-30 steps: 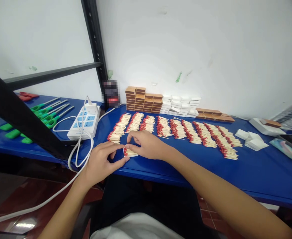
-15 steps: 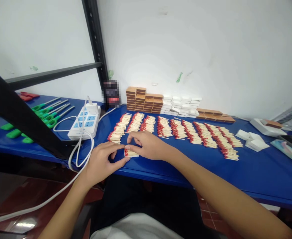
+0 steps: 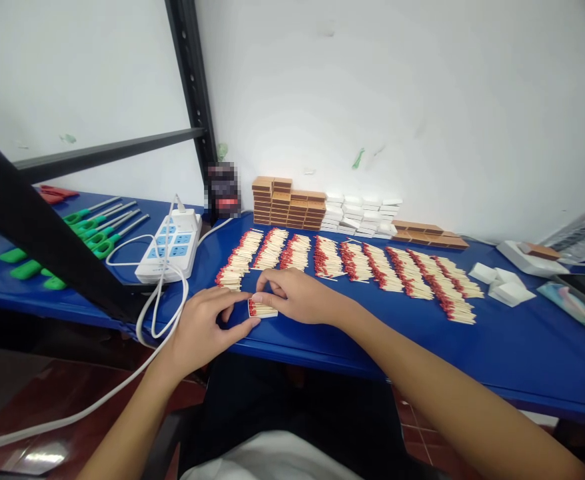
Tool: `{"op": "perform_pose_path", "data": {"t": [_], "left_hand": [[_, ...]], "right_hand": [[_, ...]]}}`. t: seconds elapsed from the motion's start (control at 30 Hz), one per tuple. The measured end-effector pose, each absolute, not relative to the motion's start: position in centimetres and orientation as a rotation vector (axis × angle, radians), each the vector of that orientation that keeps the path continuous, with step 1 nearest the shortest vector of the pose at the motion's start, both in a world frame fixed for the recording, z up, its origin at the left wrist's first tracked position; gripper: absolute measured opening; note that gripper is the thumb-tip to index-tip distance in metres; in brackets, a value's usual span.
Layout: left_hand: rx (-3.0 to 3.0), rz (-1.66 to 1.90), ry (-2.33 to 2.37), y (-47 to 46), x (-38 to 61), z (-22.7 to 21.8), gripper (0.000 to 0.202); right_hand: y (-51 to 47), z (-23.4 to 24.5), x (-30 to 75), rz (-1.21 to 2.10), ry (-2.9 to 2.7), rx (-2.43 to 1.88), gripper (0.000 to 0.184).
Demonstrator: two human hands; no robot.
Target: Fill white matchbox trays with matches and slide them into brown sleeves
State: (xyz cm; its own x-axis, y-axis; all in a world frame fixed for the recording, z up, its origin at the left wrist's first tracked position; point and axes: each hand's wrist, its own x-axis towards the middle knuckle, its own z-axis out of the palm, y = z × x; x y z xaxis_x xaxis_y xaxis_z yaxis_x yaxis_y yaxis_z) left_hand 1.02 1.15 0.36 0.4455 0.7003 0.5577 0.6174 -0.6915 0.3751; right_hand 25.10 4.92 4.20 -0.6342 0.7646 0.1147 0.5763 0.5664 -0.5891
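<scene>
A small white matchbox tray [image 3: 264, 312], filled with red-tipped matches, lies near the front edge of the blue table. My left hand [image 3: 211, 327] holds the tray's left end, with thumb and forefinger at its near and far sides. From the right, my right hand [image 3: 300, 297] reaches over the tray, fingers bent and thumb against the matches inside. My right fingers partly cover the tray. Just beyond both hands, rows of loose matches [image 3: 240, 260] run across the table, several more fanning out rightward [image 3: 400, 270].
Brown matchbox sleeves [image 3: 290, 207] are stacked by the wall beside piled white trays [image 3: 357, 215]. More white trays [image 3: 505, 285] lie at right. A power strip [image 3: 170, 247] with cables stands at left, near green-handled tools [image 3: 85, 233] and a black shelf post [image 3: 62, 220].
Both hands stay at the tray with almost the same grip. My right hand has shifted very slightly, and the camera view has moved a little.
</scene>
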Motion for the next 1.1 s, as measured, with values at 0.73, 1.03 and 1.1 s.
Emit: {"op": "perform_pose_path", "data": {"t": [0.73,1.03,1.1], "left_hand": [[2.448,0.883,1.109,1.5,4.1,1.3,0.027],[2.414,0.721,0.976,2.0,10.1,1.5,0.029],[2.408,0.709,0.977,2.0,10.4,1.4,0.030]], "right_hand": [[12.9,10.4,47.4,-0.066,-1.543,-1.803,0.018],[9.8,7.1,60.1,-0.205,-1.140,-2.137,0.040],[10.2,7.2,59.1,-0.196,-1.173,-2.107,0.035]]}}
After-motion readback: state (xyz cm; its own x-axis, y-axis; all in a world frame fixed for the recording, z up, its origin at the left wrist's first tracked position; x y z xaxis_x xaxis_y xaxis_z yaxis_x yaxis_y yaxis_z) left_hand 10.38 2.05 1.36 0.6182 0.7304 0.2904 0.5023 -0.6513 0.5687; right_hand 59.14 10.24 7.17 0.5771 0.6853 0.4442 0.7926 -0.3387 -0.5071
